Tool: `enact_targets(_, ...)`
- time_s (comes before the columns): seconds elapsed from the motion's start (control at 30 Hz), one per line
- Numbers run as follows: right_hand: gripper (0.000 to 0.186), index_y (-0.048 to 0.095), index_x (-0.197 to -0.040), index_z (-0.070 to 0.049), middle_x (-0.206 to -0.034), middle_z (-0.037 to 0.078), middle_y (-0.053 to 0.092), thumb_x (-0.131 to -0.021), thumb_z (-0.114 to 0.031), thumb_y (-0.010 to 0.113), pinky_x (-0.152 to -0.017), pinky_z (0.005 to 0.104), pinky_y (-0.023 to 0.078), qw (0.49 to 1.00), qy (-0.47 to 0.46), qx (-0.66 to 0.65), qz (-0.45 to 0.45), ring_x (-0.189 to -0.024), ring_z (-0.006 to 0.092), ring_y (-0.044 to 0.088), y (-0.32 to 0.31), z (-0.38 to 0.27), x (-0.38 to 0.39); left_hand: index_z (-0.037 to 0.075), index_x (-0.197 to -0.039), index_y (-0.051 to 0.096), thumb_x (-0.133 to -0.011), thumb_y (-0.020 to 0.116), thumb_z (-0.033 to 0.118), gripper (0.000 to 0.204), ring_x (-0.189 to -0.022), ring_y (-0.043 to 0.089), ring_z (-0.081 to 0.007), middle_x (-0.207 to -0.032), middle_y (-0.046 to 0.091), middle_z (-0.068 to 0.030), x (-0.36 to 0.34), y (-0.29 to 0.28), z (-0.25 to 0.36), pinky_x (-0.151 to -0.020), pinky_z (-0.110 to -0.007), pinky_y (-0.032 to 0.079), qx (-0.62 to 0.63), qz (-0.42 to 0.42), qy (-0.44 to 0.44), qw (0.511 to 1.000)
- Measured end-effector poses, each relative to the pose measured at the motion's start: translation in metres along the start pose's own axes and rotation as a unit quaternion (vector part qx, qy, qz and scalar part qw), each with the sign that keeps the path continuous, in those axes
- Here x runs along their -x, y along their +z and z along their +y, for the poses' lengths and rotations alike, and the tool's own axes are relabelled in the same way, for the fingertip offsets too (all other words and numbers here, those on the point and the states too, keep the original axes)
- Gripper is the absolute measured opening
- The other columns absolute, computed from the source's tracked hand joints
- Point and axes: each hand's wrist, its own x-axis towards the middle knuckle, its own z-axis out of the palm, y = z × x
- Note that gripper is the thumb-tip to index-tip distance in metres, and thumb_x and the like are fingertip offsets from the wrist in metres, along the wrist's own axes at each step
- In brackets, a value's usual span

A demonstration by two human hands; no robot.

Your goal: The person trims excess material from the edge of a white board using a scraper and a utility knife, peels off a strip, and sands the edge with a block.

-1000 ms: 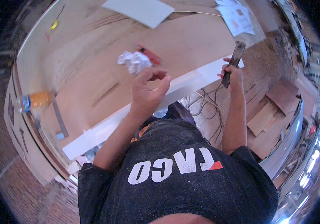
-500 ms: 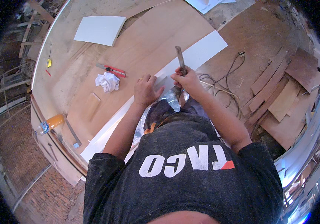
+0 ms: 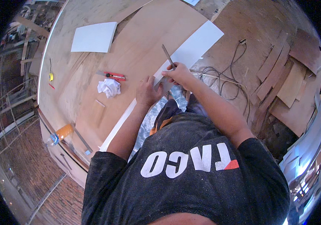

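Observation:
A long narrow white board (image 3: 196,45) lies slantwise over the brown sheet, its near edge by my legs. My left hand (image 3: 148,92) lies across this board and grips it, fingers at the far edge and thumb nearer to me. In my right hand (image 3: 181,76) is a thin, flat metal bar (image 3: 167,54), like a file. Its free end points up and away to the left, while the lower part is hidden by my fingers at the board's near edge. My two hands are close together.
On the brown sheet (image 3: 130,48) are a red utility knife (image 3: 113,76), crumpled white paper (image 3: 109,88) and a small wood piece (image 3: 98,111). Another white panel (image 3: 93,37), a yellow tape measure (image 3: 51,77) and an orange drink bottle (image 3: 61,134) are left. A black cable (image 3: 224,92) and wood offcuts (image 3: 276,86) lie right.
My right hand has moved up and left, closer to my left hand, and the metal bar leans more to the left. The whole view has shifted slightly.

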Motion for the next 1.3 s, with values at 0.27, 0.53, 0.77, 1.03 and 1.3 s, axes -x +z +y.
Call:
enact_targets(0.27,0.067,0.052,-0.157,-0.011,-0.091,0.014,0.073,-0.108,-0.056,0.052,-0.074,0.0386,0.058,0.998,-0.065,0.026,0.006,-0.078,0.0230,0.072,-0.017,0.086,0.077,0.006,-0.113,0.062,-0.094,0.071,0.036,0.037,-0.101,0.069,-0.0406,-0.113,0.065,-0.0166,0.005,0.000,-0.010,-0.078,-0.054,0.058,0.012,-0.029,-0.020,0.999)
enact_targets(0.53,0.056,0.049,-0.160,-0.025,-0.108,0.019,0.068,-0.110,-0.050,0.048,-0.094,0.0467,0.054,0.953,-0.198,0.222,0.049,-0.101,0.0377,0.068,0.019,0.105,0.081,0.005,-0.114,0.062,-0.097,0.070,0.039,0.039,-0.105,0.068,-0.0422,-0.115,0.064,-0.0170,0.014,0.002,-0.037,-0.082,-0.055,0.058,-0.007,-0.028,-0.005,1.000)
enact_targets(0.77,0.053,0.049,-0.160,-0.028,-0.107,0.016,0.065,-0.110,-0.046,0.049,-0.092,0.0478,0.055,0.950,-0.220,0.219,0.029,-0.101,0.0372,0.068,0.060,0.107,0.074,0.006,-0.116,0.063,-0.096,0.071,0.038,0.039,-0.108,0.068,-0.0422,-0.115,0.064,-0.0174,0.027,0.003,-0.073,-0.084,-0.053,0.059,-0.037,-0.020,0.009,0.999)
enact_targets(1.03,0.054,0.050,-0.159,-0.028,-0.102,0.014,0.063,-0.109,-0.048,0.049,-0.084,0.0480,0.056,0.938,-0.212,0.275,0.019,-0.094,0.0361,0.068,0.053,0.095,0.086,0.005,-0.115,0.063,-0.097,0.069,0.039,0.038,-0.107,0.067,-0.0412,-0.114,0.064,-0.0169,0.036,-0.007,-0.067,-0.085,-0.053,0.058,-0.020,-0.032,0.000,0.999)
enact_targets(1.3,0.054,0.051,-0.159,-0.029,-0.100,0.014,0.063,-0.110,-0.050,0.048,-0.083,0.0471,0.055,0.938,-0.198,0.284,-0.005,-0.094,0.0359,0.067,0.016,0.081,0.082,0.006,-0.117,0.063,-0.092,0.071,0.029,0.036,-0.109,0.067,-0.0419,-0.116,0.065,-0.0183,0.020,-0.002,-0.043,-0.087,-0.053,0.057,-0.012,-0.024,0.008,1.000)
